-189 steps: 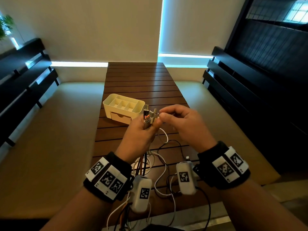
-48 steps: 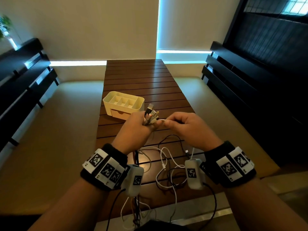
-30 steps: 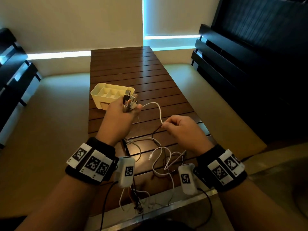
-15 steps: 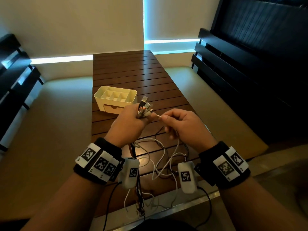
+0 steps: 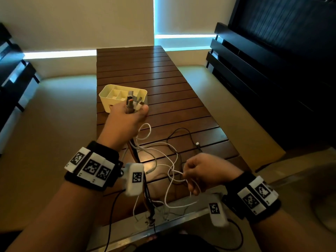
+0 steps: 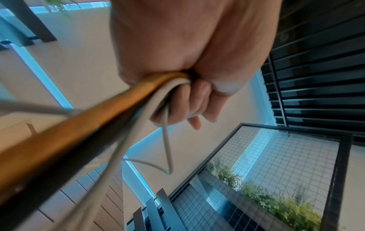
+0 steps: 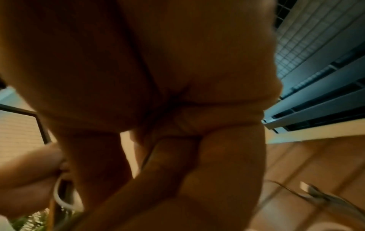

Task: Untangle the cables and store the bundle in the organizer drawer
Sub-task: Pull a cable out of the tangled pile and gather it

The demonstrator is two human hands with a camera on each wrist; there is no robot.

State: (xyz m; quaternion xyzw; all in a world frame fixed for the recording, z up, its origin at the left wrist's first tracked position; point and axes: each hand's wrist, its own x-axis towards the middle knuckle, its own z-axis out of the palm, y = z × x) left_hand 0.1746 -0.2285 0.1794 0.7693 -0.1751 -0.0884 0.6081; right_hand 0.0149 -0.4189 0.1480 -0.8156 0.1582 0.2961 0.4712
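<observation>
Your left hand [image 5: 125,119] is clenched around a gathered bunch of cable ends [image 5: 132,104], fingers [image 6: 177,100] curled tight with the thumb folded across them. The plugs stick up out of the fist; I can't count them exactly. In the left wrist view one orange-brown cable [image 6: 82,121], one black cable and at least two pale grey-white ones run out of the fist.

Your right hand [image 5: 205,171], at about 5 o'clock from the left, pinches a thin white cable [image 5: 174,180] between thumb and forefinger, the remaining fingers curled loosely beneath. The right wrist view is dark and blurred.

Between the hands, loose white and black cable loops [image 5: 163,151] hang and lie on the dark slatted wooden tabletop [image 5: 163,79], trailing over its near edge.

One cream plastic organizer box with open top compartments [image 5: 109,95] sits on the tabletop at 12 o'clock, just behind your left fist. Its drawer front is mostly hidden.
</observation>
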